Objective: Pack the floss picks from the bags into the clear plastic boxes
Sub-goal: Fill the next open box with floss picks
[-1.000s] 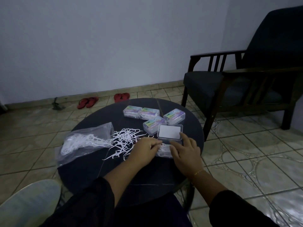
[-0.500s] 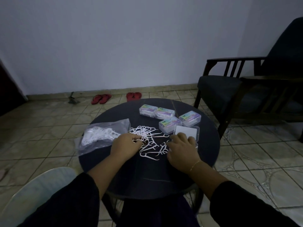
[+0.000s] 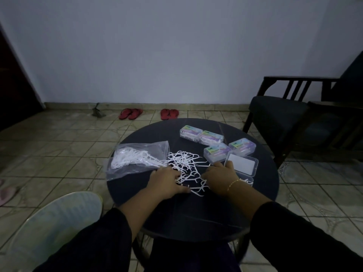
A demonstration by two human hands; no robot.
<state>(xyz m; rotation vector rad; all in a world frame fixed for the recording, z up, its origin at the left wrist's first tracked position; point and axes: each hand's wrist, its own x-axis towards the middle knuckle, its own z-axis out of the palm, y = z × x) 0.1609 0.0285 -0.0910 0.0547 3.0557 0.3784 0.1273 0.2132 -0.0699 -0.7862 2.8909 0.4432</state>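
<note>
Loose white floss picks (image 3: 186, 160) lie in a pile at the middle of the round dark table (image 3: 196, 213). My left hand (image 3: 167, 181) sits on the pile's near left edge, its fingers curled over a few picks. My right hand (image 3: 220, 173) lies knuckles up on the pile's right edge, its fingertips hidden. A clear bag (image 3: 135, 160) with more picks lies to the left, mouth toward the pile. Right of my right hand is an open clear box (image 3: 245, 178) holding some picks, its lid (image 3: 242, 164) flipped back.
Several closed, filled boxes (image 3: 216, 153) stand at the table's far right. A dark armchair (image 3: 290, 118) is at the right, a pale round seat (image 3: 53, 224) at the lower left. Red slippers (image 3: 130, 113) lie by the wall.
Both hands left the open box and moved left onto the loose pile. The camera view swung left and tilted, so the table sits more to the right.
</note>
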